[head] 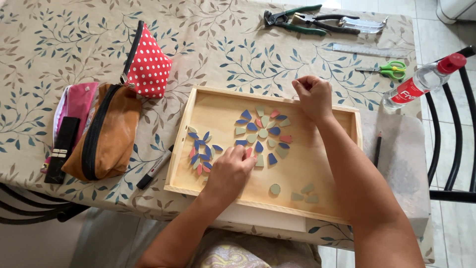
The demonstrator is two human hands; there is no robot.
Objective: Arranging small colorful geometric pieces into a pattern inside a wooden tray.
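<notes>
- Head view, far left: pink case, black box, tan pouch and polka-dot pouch bunched together on the leafy cloth, well away from the work.
- Black marker lies just beside the tray's left rim.
- Wooden tray holds the tiles: a small flower at left, a bigger ring in the middle, a few loose green ones lower right.
- My left hand is down in the tray, fingers curled together on a tile at the ring's lower-left edge. Can't tell if it's pinched or just pushed.
- I'd say slide that piece slowly and keep the wrist lifted, since the small flower sits right beside it.
- My right hand rests on the far rim, fingers closed in a loose fist; whether it holds anything I can't tell. Good brace for the tray.
- Far right: pliers, ruler, green scissors, bottle.
</notes>
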